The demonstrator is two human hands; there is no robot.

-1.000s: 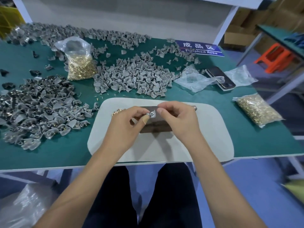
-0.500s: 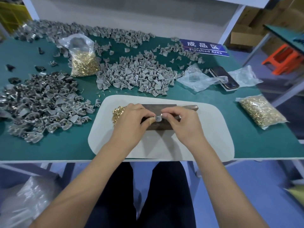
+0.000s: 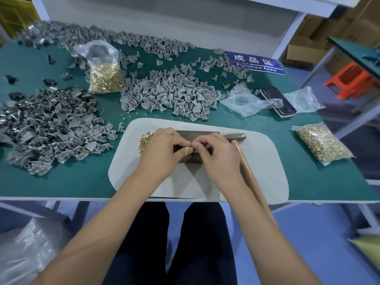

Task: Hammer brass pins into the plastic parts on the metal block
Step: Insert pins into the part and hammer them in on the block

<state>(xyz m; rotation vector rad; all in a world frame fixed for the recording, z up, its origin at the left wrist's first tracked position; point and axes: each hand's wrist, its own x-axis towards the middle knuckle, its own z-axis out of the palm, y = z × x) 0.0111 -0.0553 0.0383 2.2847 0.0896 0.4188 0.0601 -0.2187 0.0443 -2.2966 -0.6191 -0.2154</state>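
A dark metal block [image 3: 198, 134] lies on a white mat [image 3: 259, 165]. My left hand [image 3: 162, 154] and my right hand [image 3: 219, 159] rest on the block, and their fingertips meet over its middle. They pinch a small grey plastic part, which the fingers now hide almost entirely. My left thumb has tape on it. A small heap of loose brass pins [image 3: 145, 140] sits just left of my left hand. The hammer [image 3: 236, 137] lies untouched at the block's right end, its wooden handle running toward me under my right forearm.
Heaps of grey plastic parts [image 3: 170, 95] and darker parts [image 3: 47, 128] cover the green table [image 3: 82, 177]. Bags of brass pins stand at the back left [image 3: 104, 79] and right [image 3: 320, 142]. A phone [image 3: 277, 100] and loose plastic bags lie at the right.
Both hands have lowered the small grey part from just above the block down onto it. The part, visible between the fingertips before, is now covered by them.
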